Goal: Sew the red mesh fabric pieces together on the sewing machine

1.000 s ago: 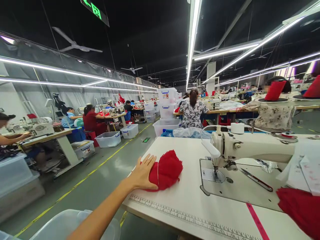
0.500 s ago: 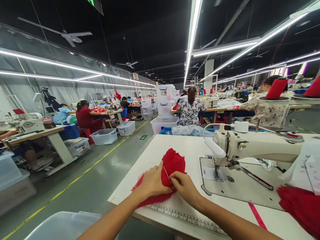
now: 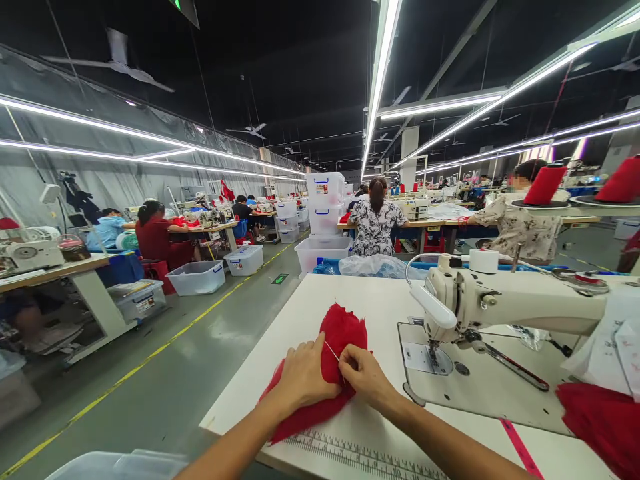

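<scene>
The red cloth (image 3: 346, 325) lies on the table (image 3: 387, 303) to the left of the sewing machine (image 3: 520, 293). It should handle as light, limp and soft, easily creased; a flat palm suits it, with a fingertip pinch for the thin white string (image 3: 332, 351) across it. The left hand (image 3: 304, 375) spreads over the cloth, while the right hand (image 3: 366, 377) seems to pinch the string, though its fingertips are partly hidden. The cloth looks bright red, bunched and ragged-edged.
</scene>
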